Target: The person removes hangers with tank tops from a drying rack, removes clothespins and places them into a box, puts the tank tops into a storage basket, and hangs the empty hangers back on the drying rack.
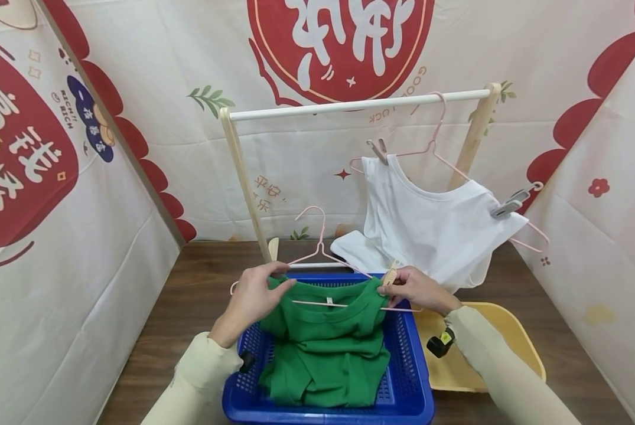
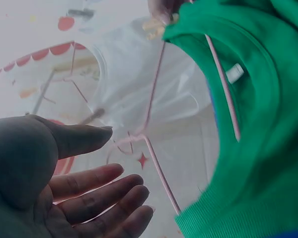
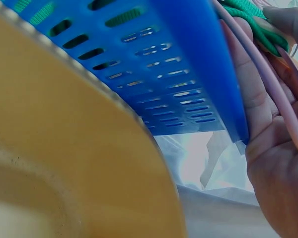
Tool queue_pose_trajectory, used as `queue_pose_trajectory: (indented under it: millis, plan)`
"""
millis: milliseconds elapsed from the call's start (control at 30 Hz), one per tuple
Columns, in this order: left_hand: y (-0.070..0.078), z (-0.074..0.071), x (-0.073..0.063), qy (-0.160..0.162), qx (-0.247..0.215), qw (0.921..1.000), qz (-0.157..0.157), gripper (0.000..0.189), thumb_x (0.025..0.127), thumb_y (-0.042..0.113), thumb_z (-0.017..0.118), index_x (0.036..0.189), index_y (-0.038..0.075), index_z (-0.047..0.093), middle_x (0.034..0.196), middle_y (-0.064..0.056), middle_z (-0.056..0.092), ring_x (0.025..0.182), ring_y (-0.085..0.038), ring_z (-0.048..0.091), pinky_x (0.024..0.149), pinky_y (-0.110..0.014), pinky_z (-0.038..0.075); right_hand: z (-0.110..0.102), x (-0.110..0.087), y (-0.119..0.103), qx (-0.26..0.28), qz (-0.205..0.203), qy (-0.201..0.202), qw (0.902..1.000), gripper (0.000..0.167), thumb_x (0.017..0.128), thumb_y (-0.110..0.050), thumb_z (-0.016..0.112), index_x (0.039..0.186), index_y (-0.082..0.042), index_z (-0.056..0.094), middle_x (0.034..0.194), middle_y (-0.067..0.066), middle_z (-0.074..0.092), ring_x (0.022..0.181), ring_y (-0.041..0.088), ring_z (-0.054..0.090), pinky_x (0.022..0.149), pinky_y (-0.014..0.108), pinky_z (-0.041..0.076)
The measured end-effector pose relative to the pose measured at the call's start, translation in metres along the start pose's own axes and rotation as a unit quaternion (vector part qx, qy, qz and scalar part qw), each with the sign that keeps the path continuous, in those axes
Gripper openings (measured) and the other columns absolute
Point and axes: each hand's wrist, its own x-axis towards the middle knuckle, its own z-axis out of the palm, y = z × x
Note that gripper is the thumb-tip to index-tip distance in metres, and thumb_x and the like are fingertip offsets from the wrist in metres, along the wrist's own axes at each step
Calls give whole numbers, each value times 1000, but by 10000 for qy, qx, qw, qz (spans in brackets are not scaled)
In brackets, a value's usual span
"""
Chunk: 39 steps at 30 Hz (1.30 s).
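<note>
My left hand (image 1: 253, 293) has its fingers loosely extended, thumb apart, holding nothing beside one shoulder of the green garment (image 1: 328, 348), which lies partly in the blue basket (image 1: 328, 418) with a pink hanger (image 1: 312, 303) inside its neck. My right hand (image 1: 418, 289) pinches the other shoulder; whether it also squeezes the wooden clothespin (image 1: 389, 277) I cannot tell.

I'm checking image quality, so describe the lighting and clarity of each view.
Head view: fairly even light, green garment clear; left wrist view: hazy and washed out over the white garment, left hand in dim shadow; right wrist view: a bright, washed-out patch beyond the blue basket.
</note>
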Motion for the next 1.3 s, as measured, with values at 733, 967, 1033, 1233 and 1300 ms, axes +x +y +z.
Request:
queue_pose_trajectory:
  millis: [733,967,1033,1233,1300]
  plan:
    - [-62,-6,-4,-207,98,9968,-762,40,92,21,71,125,1,63,114,-21,69,101,-37,69,86,-51,54,-1,-1,-1,61,-104,-128,9998,22,97,-14,63,97,7,68,87,8,72,70,21,72,68,38,60]
    - [-71,-1,-5,-397,-20,9966,-725,39,94,23,69,126,2,63,112,-14,70,99,-30,68,86,-47,54,-2,0,2,33,-110,-168,9998,21,97,-14,63,96,7,67,86,10,72,71,22,72,68,39,60]
    - [-73,-1,-5,-471,-38,9965,-697,38,94,23,69,126,2,64,110,-13,71,98,-28,68,85,-46,55,-2,0,3,-3,-116,-173,9998,21,97,-14,63,96,7,67,86,10,72,71,22,72,69,39,60]
    - [-74,-1,-4,-714,-28,9961,-523,32,94,22,69,121,5,69,109,-9,72,96,-24,68,85,-45,55,-3,-1,2,-34,-149,-185,9997,21,97,-14,63,96,6,67,87,10,72,71,23,72,69,39,59]
    - [-74,-2,-4,-764,-10,9961,-436,28,94,21,69,118,7,70,108,-8,72,95,-22,68,84,-44,55,-3,-1,1,-14,-152,-185,9997,21,97,-14,63,96,7,67,87,10,72,71,23,72,69,39,59]
